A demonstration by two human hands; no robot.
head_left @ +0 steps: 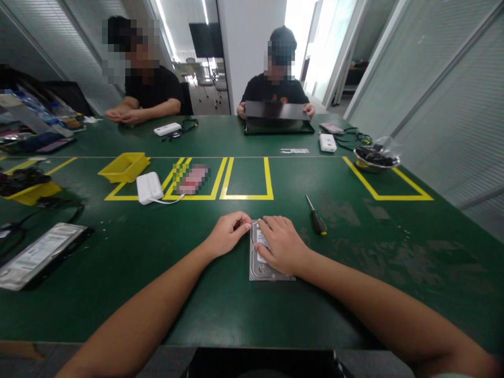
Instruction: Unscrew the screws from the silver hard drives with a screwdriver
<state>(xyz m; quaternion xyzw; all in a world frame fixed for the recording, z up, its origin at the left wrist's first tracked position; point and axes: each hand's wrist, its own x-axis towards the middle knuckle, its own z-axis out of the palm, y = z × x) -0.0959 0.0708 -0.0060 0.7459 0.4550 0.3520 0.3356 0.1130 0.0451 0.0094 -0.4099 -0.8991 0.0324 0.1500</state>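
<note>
A flat, rectangular hard drive (260, 262) of bare grey metal lies on the green table (374, 252), directly before me. My right hand (281, 245) rests palm-down over its labelled top, fingers spread and pressing rather than gripping. My left hand (227, 233) is curled loosely at the drive's far left corner, fingertips touching its edge. Right of the drive lies a slim screwdriver (316, 215) with a dark handle; beyond the drive, yellow tape rectangles (247, 178) mark the matte, scuffed surface.
</note>
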